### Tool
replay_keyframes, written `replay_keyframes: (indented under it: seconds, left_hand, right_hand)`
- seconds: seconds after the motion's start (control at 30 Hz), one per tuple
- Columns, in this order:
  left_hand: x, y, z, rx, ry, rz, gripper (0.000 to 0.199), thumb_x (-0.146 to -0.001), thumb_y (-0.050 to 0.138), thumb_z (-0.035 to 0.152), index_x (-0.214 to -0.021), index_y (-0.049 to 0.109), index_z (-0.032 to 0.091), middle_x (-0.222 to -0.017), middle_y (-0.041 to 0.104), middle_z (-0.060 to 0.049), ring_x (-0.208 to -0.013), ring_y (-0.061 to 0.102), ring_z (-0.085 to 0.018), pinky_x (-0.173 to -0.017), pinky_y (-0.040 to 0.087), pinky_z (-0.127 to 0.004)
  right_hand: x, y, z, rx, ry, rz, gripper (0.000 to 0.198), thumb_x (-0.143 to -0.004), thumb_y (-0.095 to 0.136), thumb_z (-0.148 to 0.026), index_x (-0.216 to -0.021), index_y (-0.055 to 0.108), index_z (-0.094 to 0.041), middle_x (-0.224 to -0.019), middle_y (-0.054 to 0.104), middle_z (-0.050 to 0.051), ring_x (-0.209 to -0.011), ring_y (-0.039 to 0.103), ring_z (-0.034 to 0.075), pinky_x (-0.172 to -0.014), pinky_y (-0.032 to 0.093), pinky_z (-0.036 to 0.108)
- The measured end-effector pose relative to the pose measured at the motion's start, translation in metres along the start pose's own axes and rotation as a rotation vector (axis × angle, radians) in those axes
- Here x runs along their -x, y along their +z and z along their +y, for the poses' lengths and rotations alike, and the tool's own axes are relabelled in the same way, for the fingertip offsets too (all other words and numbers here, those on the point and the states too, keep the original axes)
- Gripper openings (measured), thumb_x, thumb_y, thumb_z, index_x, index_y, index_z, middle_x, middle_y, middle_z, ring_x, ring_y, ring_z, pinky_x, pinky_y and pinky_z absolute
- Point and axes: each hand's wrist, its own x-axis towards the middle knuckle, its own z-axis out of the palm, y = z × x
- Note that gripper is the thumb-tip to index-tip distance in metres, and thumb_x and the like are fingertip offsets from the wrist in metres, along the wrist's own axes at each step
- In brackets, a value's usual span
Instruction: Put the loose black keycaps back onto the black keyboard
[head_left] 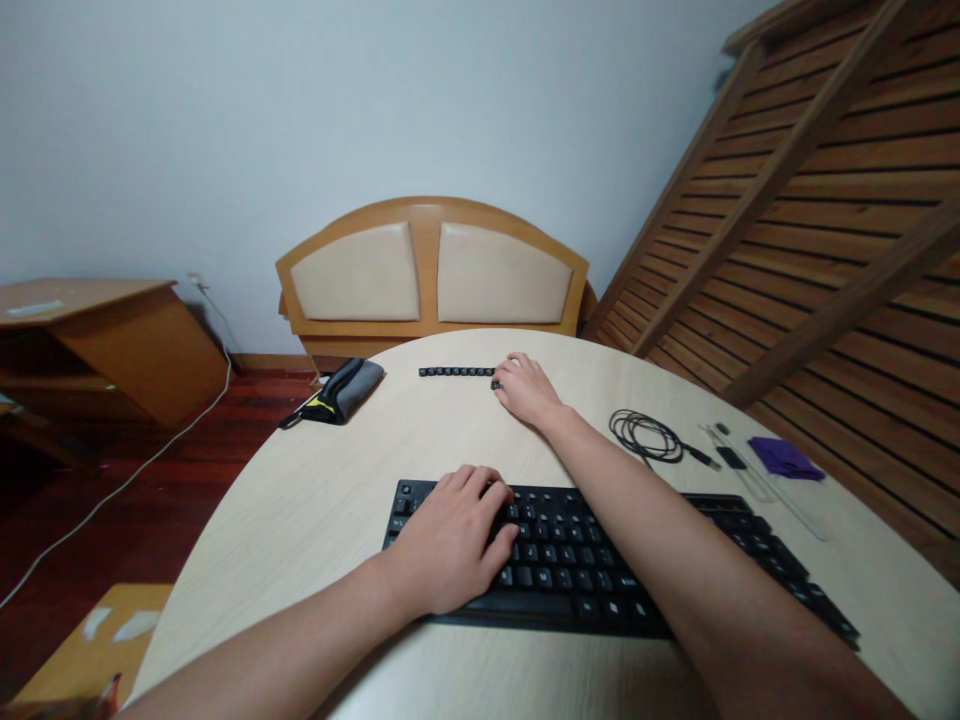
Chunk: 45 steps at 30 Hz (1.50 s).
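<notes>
The left hand (461,540) lies loosely spread on the black, white-lettered keyboard (562,555). Beyond it, the right hand (523,388) pinches a black keycap (496,384).

Looks like a room in a home, probably a bedroom — has a wooden headboard (425,265) with two padded cream panels (360,275) at twelve o'clock, before a pale wall (450,100). Shows a large slatted wooden frame (810,220) at two o'clock and a wooden desk (127,345) with an open shelf (60,383) between nine and ten. Has a dark red floor (202,480) at eight o'clock — crossed by a white cable (166,442)
</notes>
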Motion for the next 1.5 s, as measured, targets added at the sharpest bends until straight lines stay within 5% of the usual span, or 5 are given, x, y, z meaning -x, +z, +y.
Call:
replay_keyframes:
  seconds: [0.27,0.5,0.63,0.97,1.5]
  left_hand:
    - [0.001,0.002,-0.002,0.005,0.014,0.005,0.021,-0.100,0.048,0.030,-0.115,0.056,0.017,-0.119,0.057,-0.010,-0.111,0.051,-0.028,-0.100,0.045,-0.050]
    - [0.000,0.001,-0.004,-0.004,0.040,-0.005,0.021,-0.101,0.046,0.028,-0.116,0.054,0.016,-0.121,0.055,-0.011,-0.112,0.051,-0.028,-0.100,0.045,-0.050]
    - [0.001,-0.001,-0.007,0.005,0.057,-0.012,0.019,-0.100,0.046,0.025,-0.114,0.054,0.017,-0.117,0.056,-0.010,-0.109,0.052,-0.027,-0.099,0.046,-0.049]
    - [-0.001,-0.003,-0.002,-0.153,-0.153,-0.008,0.016,-0.096,0.041,0.021,-0.096,0.056,0.016,-0.094,0.061,-0.009,-0.091,0.058,-0.028,-0.083,0.051,-0.051]
    - [0.002,-0.002,0.005,0.071,0.055,-0.005,0.025,-0.098,0.049,0.023,-0.121,0.059,0.020,-0.122,0.061,-0.007,-0.111,0.058,-0.024,-0.097,0.051,-0.045]
  right_hand:
    - [0.047,-0.041,-0.016,-0.105,-0.154,-0.103,0.010,-0.088,0.069,-0.020,-0.094,0.077,-0.018,-0.102,0.074,0.011,-0.114,0.057,0.028,-0.097,0.041,0.039]
    - [0.133,-0.064,-0.020,-0.291,-0.033,-0.079,0.015,-0.095,0.063,-0.024,-0.106,0.071,-0.020,-0.107,0.074,0.005,-0.106,0.064,0.021,-0.092,0.048,0.034]
    - [0.161,-0.057,-0.024,-0.734,0.120,-0.095,0.018,-0.097,0.058,-0.027,-0.110,0.069,-0.021,-0.109,0.074,0.003,-0.102,0.068,0.017,-0.092,0.050,0.031]
    - [0.172,-0.053,-0.041,-0.944,0.189,-0.074,0.019,-0.095,0.059,-0.030,-0.108,0.070,-0.021,-0.109,0.074,0.004,-0.104,0.067,0.019,-0.096,0.050,0.036]
    - [0.178,-0.054,-0.041,-0.879,0.141,-0.020,0.017,-0.087,0.062,-0.021,-0.099,0.073,-0.024,-0.100,0.074,0.003,-0.095,0.068,0.020,-0.089,0.054,0.036]
